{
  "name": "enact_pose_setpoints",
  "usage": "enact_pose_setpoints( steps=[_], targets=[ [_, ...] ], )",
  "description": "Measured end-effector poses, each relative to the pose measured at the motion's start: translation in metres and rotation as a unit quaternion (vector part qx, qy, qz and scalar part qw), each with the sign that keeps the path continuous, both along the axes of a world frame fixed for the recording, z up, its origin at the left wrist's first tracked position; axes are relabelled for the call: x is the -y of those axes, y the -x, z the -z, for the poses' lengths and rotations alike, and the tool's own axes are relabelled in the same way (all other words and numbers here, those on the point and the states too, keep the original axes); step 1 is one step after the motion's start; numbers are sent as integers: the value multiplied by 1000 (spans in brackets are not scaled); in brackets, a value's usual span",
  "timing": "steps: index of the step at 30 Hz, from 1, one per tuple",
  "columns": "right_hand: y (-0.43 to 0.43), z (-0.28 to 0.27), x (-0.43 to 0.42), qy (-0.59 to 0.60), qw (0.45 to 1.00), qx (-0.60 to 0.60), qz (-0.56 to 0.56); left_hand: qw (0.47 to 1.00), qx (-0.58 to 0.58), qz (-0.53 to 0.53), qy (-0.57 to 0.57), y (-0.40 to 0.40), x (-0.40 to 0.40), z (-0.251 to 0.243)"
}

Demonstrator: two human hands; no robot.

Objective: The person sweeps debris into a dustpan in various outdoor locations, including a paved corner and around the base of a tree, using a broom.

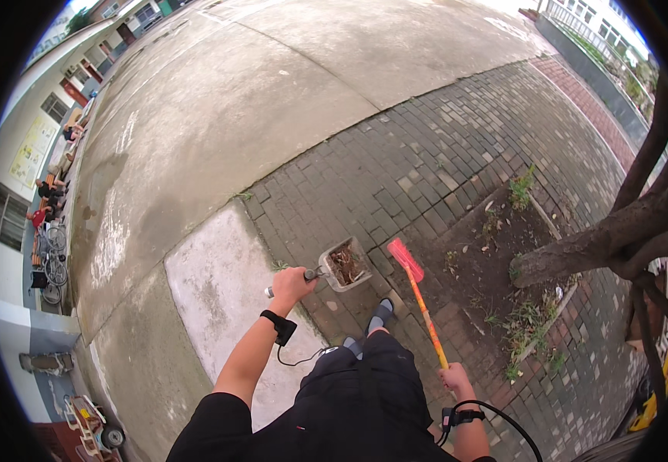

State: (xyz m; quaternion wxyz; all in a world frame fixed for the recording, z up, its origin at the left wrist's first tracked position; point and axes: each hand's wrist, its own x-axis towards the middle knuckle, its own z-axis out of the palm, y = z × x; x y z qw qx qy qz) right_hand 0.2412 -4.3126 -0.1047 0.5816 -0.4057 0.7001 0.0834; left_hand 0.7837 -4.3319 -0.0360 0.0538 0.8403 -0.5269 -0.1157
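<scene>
My left hand (292, 287) grips the handle of a long-handled dustpan (363, 279), whose pan stands out ahead of my feet. Brown dry leaves and debris (345, 264) lie inside the pan. In my right hand (455, 378) is the orange-and-yellow patterned handle (428, 323) of a broom. Its red bristle head (406, 259) points away from me, to the right of the dustpan and apart from it, beside the soil bed. Whether the bristles touch the ground I cannot tell.
A square soil bed (449, 277) with weeds and a leaning tree trunk (570, 254) lies to the right. Brick paving (334, 190) surrounds it; a pale concrete slab (218, 265) is at left. Far left, people sit on benches near a wheelchair (56, 268); a cart (94, 430) stands lower left.
</scene>
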Motion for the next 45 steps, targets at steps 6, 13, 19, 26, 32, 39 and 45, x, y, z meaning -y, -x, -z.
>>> enact_pose_setpoints(
  steps=[6, 13, 19, 26, 32, 39, 45],
  targets=[
    [-41, 34, 86, -2, 996, 15, 86, 1000, 18, 9, -5, -52, 111, -3],
    [-100, 70, 211, -49, 972, 37, 228, 1000, 13, 16, -21, -83, 265, -8],
    [-112, 74, 318, -43, 961, 32, 271, 996, 40, 85, -9, -95, 417, -29],
    [-147, 82, 430, -29, 927, 33, 373, 986, 27, 167, 4, -101, 590, -7],
    [-172, 79, 523, -27, 903, 31, 427, 963, 18, 270, -6, -99, 764, 19],
    [-180, 57, 631, -51, 836, 39, 545, 914, 25, 404, -32, -62, 955, 21],
    [-168, 77, 733, -19, 887, -147, 436, 889, 18, 457, -10, -16, 1086, 42]
  ],
)
